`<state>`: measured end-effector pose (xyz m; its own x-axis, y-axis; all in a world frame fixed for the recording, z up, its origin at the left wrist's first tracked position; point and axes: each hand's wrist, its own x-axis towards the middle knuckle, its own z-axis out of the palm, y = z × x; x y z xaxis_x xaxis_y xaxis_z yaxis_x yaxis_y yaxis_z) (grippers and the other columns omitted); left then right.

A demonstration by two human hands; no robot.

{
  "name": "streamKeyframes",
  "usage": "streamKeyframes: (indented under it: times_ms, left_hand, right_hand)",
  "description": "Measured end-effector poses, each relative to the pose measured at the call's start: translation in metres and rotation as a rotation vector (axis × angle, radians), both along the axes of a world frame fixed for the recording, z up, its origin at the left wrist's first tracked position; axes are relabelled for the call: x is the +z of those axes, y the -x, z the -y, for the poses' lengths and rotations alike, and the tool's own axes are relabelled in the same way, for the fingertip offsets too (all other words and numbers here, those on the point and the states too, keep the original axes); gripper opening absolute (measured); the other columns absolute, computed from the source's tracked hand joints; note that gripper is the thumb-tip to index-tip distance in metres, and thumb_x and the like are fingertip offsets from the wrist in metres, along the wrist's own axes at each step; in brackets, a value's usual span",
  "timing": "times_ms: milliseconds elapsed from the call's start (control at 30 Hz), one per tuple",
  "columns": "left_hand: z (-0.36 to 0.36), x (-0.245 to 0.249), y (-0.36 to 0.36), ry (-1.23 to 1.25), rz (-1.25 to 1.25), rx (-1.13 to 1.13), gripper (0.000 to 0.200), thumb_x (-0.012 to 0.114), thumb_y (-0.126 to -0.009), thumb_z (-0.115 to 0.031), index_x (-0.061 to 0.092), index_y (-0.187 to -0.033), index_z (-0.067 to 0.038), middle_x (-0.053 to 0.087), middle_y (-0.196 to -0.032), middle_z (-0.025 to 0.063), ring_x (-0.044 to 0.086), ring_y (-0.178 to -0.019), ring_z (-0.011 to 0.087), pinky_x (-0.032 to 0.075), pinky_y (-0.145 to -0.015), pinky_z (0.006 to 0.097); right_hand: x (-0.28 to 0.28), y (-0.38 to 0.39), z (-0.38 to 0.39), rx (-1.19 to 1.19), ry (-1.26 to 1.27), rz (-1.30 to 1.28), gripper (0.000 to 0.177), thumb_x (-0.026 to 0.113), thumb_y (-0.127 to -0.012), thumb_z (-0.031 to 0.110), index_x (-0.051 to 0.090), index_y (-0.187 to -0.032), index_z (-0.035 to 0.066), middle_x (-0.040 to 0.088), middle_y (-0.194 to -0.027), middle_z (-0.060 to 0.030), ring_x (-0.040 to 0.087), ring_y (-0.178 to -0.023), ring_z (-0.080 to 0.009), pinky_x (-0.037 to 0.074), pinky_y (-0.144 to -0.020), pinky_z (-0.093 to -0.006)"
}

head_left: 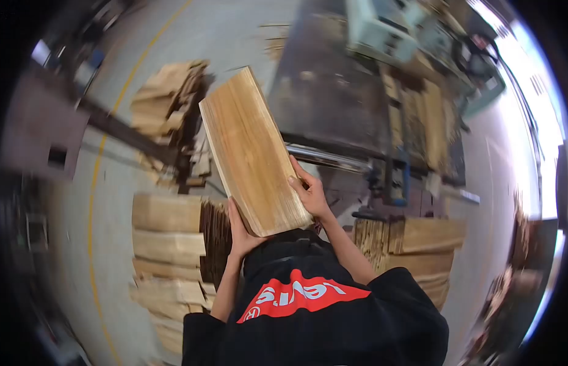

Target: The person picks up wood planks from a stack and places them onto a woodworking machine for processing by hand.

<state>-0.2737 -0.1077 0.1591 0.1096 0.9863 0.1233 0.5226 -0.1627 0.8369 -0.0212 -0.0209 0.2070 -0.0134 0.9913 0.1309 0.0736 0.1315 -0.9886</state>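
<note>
A wide wooden board [250, 152] with a pale, rough edge is held up in front of my body, its long side pointing away from me and leaning a little left. My left hand [242, 235] grips the near left edge, fingers along the side and partly hidden under the board. On the near right edge, my right hand [311, 190] is closed with the thumb on the top face. The board's near end is close to my black shirt [320, 329].
Stacked boards [168, 244] stand at my left, with another stack [424, 244] at my right. Ahead is a dark machine table [332, 85] with a metal bar along its front. A wood pile [168, 97] lies beyond a dark beam [134, 137]. Wood strips [418, 116] lie on the table's right.
</note>
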Motion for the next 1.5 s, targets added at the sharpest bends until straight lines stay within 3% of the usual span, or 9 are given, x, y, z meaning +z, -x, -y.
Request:
streamKeyframes:
  times_ms: [100,233,267,367,400,467,533,1033,1500]
  left_hand:
    - [-0.033,0.008,-0.035,0.051,-0.096,-0.182,0.168,0.105,-0.051,-0.047,-0.005,-0.168,0.002,0.005,-0.175,0.0298,0.013,-0.163,0.0432,0.022,-0.131,0.0496]
    - [-0.085,0.047,-0.078,0.055,-0.103,-0.347,0.166,0.105,-0.049,-0.043,0.0,-0.168,0.004,0.007,-0.175,0.0285,0.012,-0.163,0.0428,0.022,-0.131,0.0466]
    - [-0.094,0.053,-0.087,0.035,-0.159,-0.364,0.165,0.105,-0.048,-0.043,0.002,-0.168,0.005,0.009,-0.175,0.029,0.011,-0.163,0.0429,0.021,-0.131,0.0478]
    - [-0.126,0.062,-0.117,-0.056,-0.34,-0.39,0.162,0.105,-0.047,-0.044,0.01,-0.167,0.006,0.014,-0.174,0.0303,0.01,-0.163,0.0435,0.017,-0.131,0.0521]
    - [-0.135,0.055,-0.129,-0.09,-0.422,-0.395,0.161,0.105,-0.046,-0.045,0.012,-0.167,0.006,0.015,-0.173,0.0308,0.009,-0.163,0.0439,0.015,-0.131,0.0539]
    - [-0.148,0.048,-0.157,-0.131,-0.491,-0.405,0.163,0.105,-0.042,-0.05,0.015,-0.166,0.006,0.017,-0.172,0.0318,0.009,-0.163,0.0462,0.012,-0.13,0.0605]
    - [-0.165,0.03,-0.182,-0.183,-0.382,-0.422,0.165,0.103,-0.041,-0.055,0.015,-0.166,0.007,0.017,-0.172,0.0319,0.011,-0.162,0.0481,0.017,-0.13,0.0579]
    - [-0.312,0.043,-0.285,-0.263,-0.343,-0.39,0.162,0.097,-0.04,-0.069,0.026,-0.16,0.012,0.027,-0.167,0.0371,0.022,-0.159,0.0492,0.023,-0.129,0.0558]
    - [-0.432,0.037,-0.321,-0.266,-0.328,-0.383,0.163,0.098,-0.039,-0.068,0.026,-0.16,0.013,0.027,-0.167,0.0369,0.022,-0.159,0.0482,0.022,-0.13,0.055]
  right_hand:
    - [0.003,-0.067,0.02,-0.157,0.218,-0.13,0.059,0.062,-0.105,0.005,0.047,-0.162,0.011,0.071,-0.137,-0.0055,0.06,-0.098,-0.0042,0.051,-0.087,-0.0241]
    - [-0.036,-0.102,0.01,-0.411,0.074,-0.35,0.056,0.062,-0.106,0.005,0.049,-0.161,0.009,0.065,-0.144,-0.0038,0.058,-0.098,-0.0023,0.051,-0.084,-0.0234]
    - [-0.037,-0.114,0.011,-0.435,0.151,-0.309,0.051,0.065,-0.104,0.008,0.055,-0.154,0.004,0.059,-0.151,-0.0111,0.063,-0.112,-0.0119,0.052,-0.096,-0.0324]
    - [-0.002,-0.129,0.015,-0.679,0.058,0.555,0.048,0.068,-0.1,0.009,0.06,-0.146,0.0,0.053,-0.156,-0.0202,0.055,-0.139,-0.0328,0.046,-0.113,-0.0421]
    - [0.033,-0.132,0.015,-0.746,-0.038,0.715,0.046,0.071,-0.096,0.014,0.064,-0.139,-0.002,0.048,-0.156,-0.0261,0.04,-0.149,-0.0454,0.038,-0.121,-0.0491]
    - [0.023,-0.145,0.0,-0.648,-0.091,0.704,0.047,0.071,-0.096,0.014,0.064,-0.139,-0.003,0.047,-0.157,-0.0268,0.04,-0.15,-0.0439,0.037,-0.122,-0.0491]
    - [0.005,-0.157,-0.015,-0.532,-0.059,0.667,0.047,0.068,-0.096,0.014,0.061,-0.137,-0.007,0.045,-0.158,-0.0294,0.037,-0.152,-0.0448,0.033,-0.125,-0.0512]
    - [-0.021,-0.236,-0.166,-0.702,-0.122,0.748,0.035,0.065,-0.097,0.011,0.065,-0.13,0.0,0.055,-0.154,-0.0219,0.049,-0.147,-0.0399,0.043,-0.119,-0.0484]
    - [-0.022,-0.278,-0.291,-0.688,-0.163,0.769,0.036,0.066,-0.095,0.012,0.066,-0.13,0.0,0.057,-0.151,-0.0231,0.051,-0.145,-0.0406,0.045,-0.117,-0.048]
